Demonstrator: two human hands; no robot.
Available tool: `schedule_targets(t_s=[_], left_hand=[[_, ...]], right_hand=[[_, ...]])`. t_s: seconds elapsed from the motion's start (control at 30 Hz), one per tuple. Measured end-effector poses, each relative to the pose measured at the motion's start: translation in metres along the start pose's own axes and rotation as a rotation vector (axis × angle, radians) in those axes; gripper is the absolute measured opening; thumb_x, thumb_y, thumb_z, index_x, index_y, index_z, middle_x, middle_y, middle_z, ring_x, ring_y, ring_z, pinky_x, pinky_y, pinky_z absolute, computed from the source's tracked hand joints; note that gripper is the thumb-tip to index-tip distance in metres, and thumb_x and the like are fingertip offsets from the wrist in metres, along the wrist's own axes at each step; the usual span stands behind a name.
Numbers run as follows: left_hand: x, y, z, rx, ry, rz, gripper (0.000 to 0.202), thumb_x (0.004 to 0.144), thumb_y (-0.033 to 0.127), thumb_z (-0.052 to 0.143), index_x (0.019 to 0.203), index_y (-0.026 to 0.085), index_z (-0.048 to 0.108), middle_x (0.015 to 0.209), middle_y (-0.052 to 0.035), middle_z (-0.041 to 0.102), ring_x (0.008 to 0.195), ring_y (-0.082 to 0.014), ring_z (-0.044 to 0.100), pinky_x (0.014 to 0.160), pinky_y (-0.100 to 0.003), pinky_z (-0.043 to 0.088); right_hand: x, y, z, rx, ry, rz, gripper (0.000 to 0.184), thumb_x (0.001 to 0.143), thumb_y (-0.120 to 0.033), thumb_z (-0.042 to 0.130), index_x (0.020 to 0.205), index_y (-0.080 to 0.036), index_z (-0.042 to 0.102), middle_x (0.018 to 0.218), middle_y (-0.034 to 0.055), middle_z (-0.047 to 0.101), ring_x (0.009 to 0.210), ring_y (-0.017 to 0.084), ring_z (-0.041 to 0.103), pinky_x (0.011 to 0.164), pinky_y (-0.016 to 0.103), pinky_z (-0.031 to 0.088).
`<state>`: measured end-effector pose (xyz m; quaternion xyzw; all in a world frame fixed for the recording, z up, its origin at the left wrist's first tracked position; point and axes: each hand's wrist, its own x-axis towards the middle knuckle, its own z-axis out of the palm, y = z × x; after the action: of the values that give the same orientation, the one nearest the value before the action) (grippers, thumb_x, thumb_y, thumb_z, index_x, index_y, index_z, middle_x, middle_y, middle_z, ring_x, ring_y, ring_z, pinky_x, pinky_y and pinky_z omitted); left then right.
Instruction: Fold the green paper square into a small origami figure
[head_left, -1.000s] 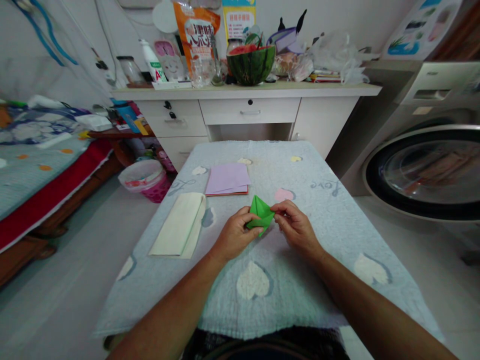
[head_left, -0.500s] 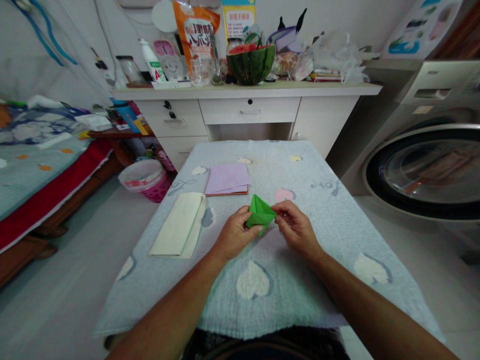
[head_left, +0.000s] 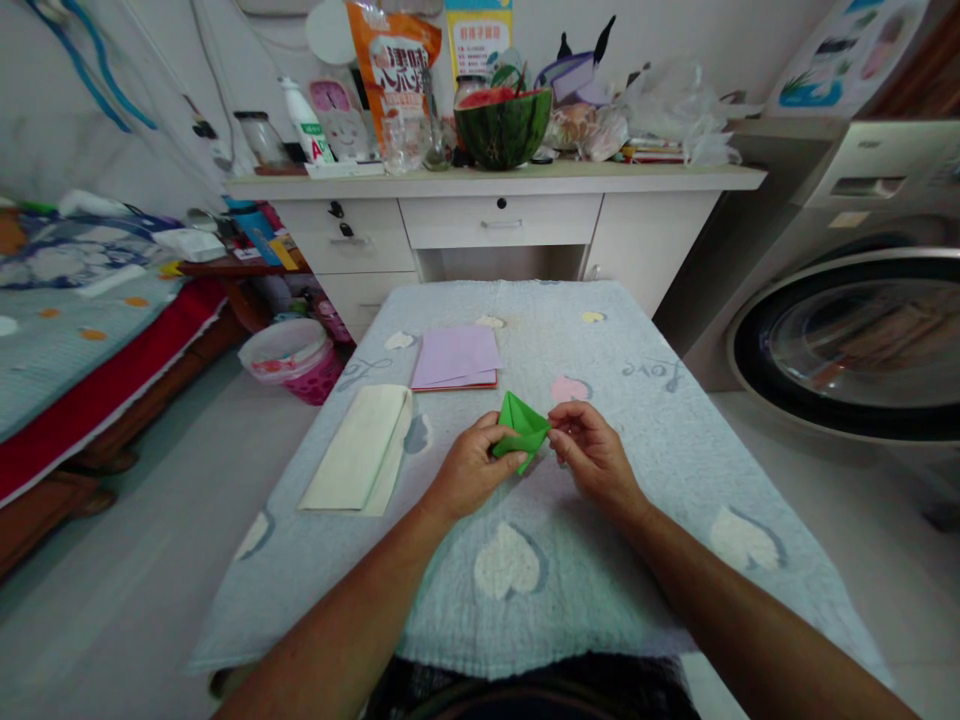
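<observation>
A folded green origami paper [head_left: 523, 424] with pointed flaps is held between my hands, over the middle of the cloth-covered table [head_left: 600, 590]. My left hand [head_left: 476, 455] grips its left side, thumb in front and fingers behind. With thumb and forefinger, my right hand [head_left: 589, 445] pinches the paper's right corner. Beyond the left hand lies a stack of purple paper sheets [head_left: 456, 355], a red edge showing beneath. Farther left rests a folded cream paper sheet [head_left: 356, 450].
A white cabinet [head_left: 502, 218] stands behind the table, carrying a cut watermelon [head_left: 502, 128], an orange bag [head_left: 394, 65] and bottles. A washing machine [head_left: 862, 300] is at the right. A pink bin [head_left: 292, 360] and a bed [head_left: 82, 340] are at the left.
The green paper's flaps have shifted slightly, and its lower point shows a little more. Both hands keep nearly the same place and hold.
</observation>
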<state>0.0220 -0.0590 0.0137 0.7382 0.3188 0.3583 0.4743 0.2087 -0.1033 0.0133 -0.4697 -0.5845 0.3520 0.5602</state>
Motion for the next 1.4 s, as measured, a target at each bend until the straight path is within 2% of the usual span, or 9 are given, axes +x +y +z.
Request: schedule_targets(t_s=[0.17,0.3,0.4,0.5,0.73,1.0,1.17,1.4], left_hand=[[-0.001,-0.001,0.001,0.049,-0.009,0.007,0.009,0.079,0.02,0.066,0.088,0.019,0.069,0.09,-0.0009,0.053,0.085,-0.0145,0.056,0.074,-0.026,0.044],[-0.001,0.0,0.001,0.064,-0.01,0.022,0.008,0.08,0.021,0.066,0.087,0.019,0.069,0.089,-0.0014,0.053,0.086,-0.0148,0.056,0.074,-0.026,0.044],[-0.001,0.001,0.001,0.068,-0.014,0.024,0.009,0.081,0.022,0.065,0.088,0.02,0.07,0.09,-0.0018,0.053,0.086,-0.0151,0.056,0.075,-0.027,0.044],[-0.001,0.001,0.001,0.075,-0.012,0.038,0.009,0.081,0.021,0.066,0.088,0.02,0.07,0.092,-0.002,0.055,0.087,-0.015,0.057,0.077,-0.027,0.044],[-0.002,0.001,0.001,0.08,0.024,0.038,0.008,0.079,0.019,0.067,0.087,0.02,0.067,0.088,-0.0007,0.057,0.082,-0.0138,0.058,0.072,-0.023,0.043],[-0.003,-0.004,0.003,-0.041,0.069,-0.07,0.032,0.075,0.023,0.07,0.103,0.022,0.055,0.083,0.004,0.061,0.072,-0.011,0.056,0.066,-0.021,0.042],[-0.003,-0.005,0.003,-0.087,0.075,-0.052,0.04,0.076,0.019,0.068,0.111,0.024,0.05,0.094,0.0021,0.062,0.082,-0.0124,0.06,0.072,-0.022,0.045],[-0.003,-0.003,0.002,-0.129,0.071,-0.026,0.042,0.078,0.019,0.068,0.114,0.024,0.048,0.1,-0.0004,0.063,0.088,-0.0143,0.061,0.077,-0.024,0.046]], right_hand=[[0.001,-0.001,0.002,0.072,0.004,0.017,0.014,0.085,-0.031,0.064,0.091,-0.022,0.054,0.081,-0.0006,0.053,0.062,0.011,0.049,0.052,0.022,0.043],[0.001,-0.003,0.0,-0.015,-0.026,-0.017,0.009,0.088,-0.029,0.06,0.085,-0.021,0.057,0.081,0.0005,0.052,0.062,0.011,0.048,0.053,0.023,0.042],[0.001,-0.004,-0.001,-0.073,-0.058,-0.079,0.006,0.09,-0.026,0.057,0.09,-0.022,0.061,0.088,0.0031,0.054,0.069,0.013,0.052,0.055,0.024,0.043],[0.001,-0.007,-0.001,-0.115,-0.095,-0.142,0.011,0.091,-0.023,0.053,0.096,-0.024,0.064,0.09,0.0046,0.056,0.076,0.015,0.055,0.059,0.026,0.045],[0.002,-0.012,0.0,-0.159,-0.128,-0.213,0.018,0.09,-0.019,0.052,0.1,-0.026,0.066,0.093,0.0055,0.059,0.087,0.018,0.058,0.071,0.032,0.049],[-0.001,-0.015,0.002,-0.177,-0.198,-0.228,0.029,0.083,-0.009,0.051,0.102,-0.026,0.065,0.097,0.0055,0.057,0.083,0.016,0.057,0.066,0.029,0.049],[-0.004,-0.014,0.003,-0.167,-0.217,-0.222,0.036,0.078,-0.006,0.051,0.107,-0.025,0.061,0.095,0.0043,0.057,0.076,0.015,0.055,0.064,0.028,0.048],[-0.005,-0.013,0.005,-0.154,-0.199,-0.166,0.031,0.08,-0.007,0.054,0.106,-0.024,0.057,0.09,0.0018,0.06,0.07,0.012,0.054,0.06,0.024,0.047]])
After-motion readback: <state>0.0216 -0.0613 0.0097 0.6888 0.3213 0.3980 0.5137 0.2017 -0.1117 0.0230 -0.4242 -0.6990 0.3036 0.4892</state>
